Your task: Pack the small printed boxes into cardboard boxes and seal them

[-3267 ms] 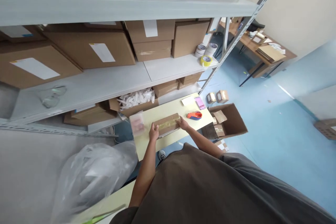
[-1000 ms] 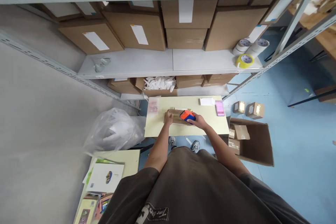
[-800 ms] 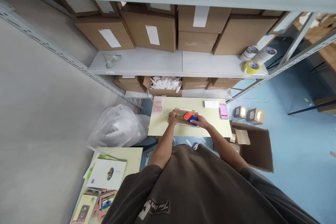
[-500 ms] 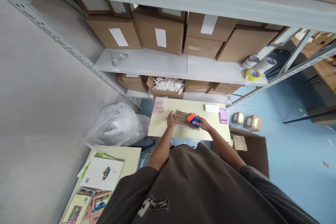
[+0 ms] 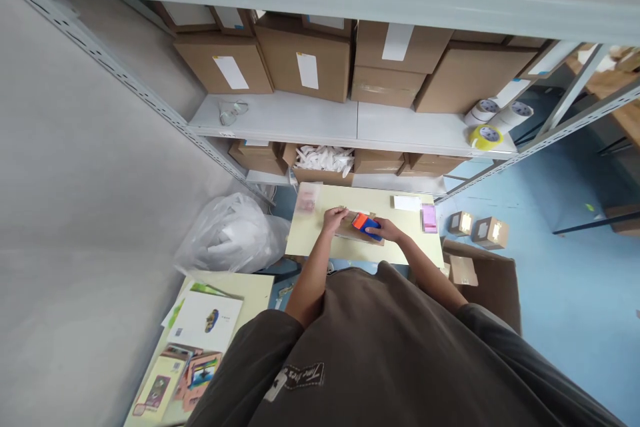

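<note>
Right hand [image 5: 384, 231] curling closed around an orange-and-blue tape dispenser [image 5: 365, 225]; left hand [image 5: 334, 219] resting open on a kraft carton [image 5: 346, 229]; pale yellow table [image 5: 407, 241] lying beneath the fingers, blue floor [image 5: 550, 280] spreading beyond them.

A loose, dark brown short-sleeved T-shirt [image 5: 380, 353] is worn, marked with pale cursive lettering [image 5: 303, 375] beside a small white emblem [image 5: 275, 387]. Wide sleeves are seen, the left sleeve [image 5: 245, 367] dark brown and the right sleeve [image 5: 510, 360] greyer in tone. The left hand [image 5: 334, 219] and right hand [image 5: 383, 231] are bare.
</note>
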Action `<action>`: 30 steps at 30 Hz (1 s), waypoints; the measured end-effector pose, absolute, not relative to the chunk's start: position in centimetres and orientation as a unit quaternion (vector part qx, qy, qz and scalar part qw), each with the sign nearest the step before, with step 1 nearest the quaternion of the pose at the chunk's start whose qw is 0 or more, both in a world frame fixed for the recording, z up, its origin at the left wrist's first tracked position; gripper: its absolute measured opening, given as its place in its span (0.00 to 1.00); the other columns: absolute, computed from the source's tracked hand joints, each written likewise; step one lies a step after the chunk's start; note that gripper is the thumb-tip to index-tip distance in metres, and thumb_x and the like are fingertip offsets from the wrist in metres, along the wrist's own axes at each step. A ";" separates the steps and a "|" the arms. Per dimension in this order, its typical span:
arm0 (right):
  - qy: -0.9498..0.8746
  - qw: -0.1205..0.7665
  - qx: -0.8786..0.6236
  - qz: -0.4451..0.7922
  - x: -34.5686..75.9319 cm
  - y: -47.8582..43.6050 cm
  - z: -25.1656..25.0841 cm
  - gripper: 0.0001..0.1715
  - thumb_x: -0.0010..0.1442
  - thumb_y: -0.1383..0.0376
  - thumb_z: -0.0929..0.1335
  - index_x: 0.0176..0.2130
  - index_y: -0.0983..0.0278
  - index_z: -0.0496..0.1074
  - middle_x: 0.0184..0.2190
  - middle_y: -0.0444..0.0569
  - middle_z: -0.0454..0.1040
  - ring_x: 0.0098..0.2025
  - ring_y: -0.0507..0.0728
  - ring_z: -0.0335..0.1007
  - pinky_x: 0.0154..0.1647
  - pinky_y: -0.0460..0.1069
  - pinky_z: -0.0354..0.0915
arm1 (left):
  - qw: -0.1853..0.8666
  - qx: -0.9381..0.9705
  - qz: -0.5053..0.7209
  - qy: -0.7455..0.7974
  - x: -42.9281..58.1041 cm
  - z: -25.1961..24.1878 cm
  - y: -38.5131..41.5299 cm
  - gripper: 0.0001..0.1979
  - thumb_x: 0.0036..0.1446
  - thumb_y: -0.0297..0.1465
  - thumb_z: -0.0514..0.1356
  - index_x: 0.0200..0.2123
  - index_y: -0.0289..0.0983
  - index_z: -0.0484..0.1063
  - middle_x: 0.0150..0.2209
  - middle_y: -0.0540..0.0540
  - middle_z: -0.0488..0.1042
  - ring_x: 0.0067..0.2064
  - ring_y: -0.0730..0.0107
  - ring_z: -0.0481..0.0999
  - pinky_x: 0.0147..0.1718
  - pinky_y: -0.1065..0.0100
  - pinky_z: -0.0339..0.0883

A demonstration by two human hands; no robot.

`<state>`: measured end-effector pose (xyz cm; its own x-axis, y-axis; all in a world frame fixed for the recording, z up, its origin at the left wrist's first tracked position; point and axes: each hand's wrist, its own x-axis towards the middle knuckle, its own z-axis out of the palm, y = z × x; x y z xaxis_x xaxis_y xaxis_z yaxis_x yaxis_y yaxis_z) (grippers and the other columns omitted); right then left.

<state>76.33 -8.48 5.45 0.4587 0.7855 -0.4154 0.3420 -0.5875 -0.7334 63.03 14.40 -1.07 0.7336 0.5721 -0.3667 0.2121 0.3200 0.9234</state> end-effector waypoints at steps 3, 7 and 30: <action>-0.359 0.249 -0.820 0.369 76.4 -7.3 6.4 0.32 0.64 0.36 0.69 0.41 0.61 0.79 0.38 0.51 0.83 0.40 0.61 0.77 0.42 0.51 0.68 | 0.719 0.543 0.189 0.391 62.7 -1.6 14.1 0.19 0.47 0.46 0.77 0.31 0.36 0.83 0.28 0.45 0.81 0.31 0.66 0.77 0.34 0.66 0.72; -0.351 0.217 -0.847 0.336 75.9 -6.3 6.5 0.35 0.68 0.34 0.63 0.33 0.60 0.76 0.35 0.52 0.82 0.40 0.61 0.77 0.39 0.49 0.65 | 0.711 0.504 0.218 0.439 62.5 -2.8 13.4 0.18 0.47 0.45 0.76 0.30 0.36 0.83 0.28 0.45 0.81 0.33 0.65 0.79 0.37 0.65 0.74; -0.301 0.209 -0.875 0.318 76.1 -7.2 4.9 0.32 0.67 0.37 0.67 0.33 0.60 0.76 0.34 0.50 0.82 0.37 0.59 0.77 0.37 0.47 0.64 | 0.705 0.531 0.175 0.436 63.1 -5.0 13.3 0.17 0.44 0.43 0.76 0.27 0.37 0.79 0.26 0.47 0.76 0.37 0.61 0.78 0.38 0.66 0.70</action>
<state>76.06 -7.24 4.91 0.6170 0.6586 -0.4307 0.3930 -0.7321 -0.5565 63.06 13.28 -5.00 0.5584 0.7101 -0.4289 0.2151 0.3755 0.9015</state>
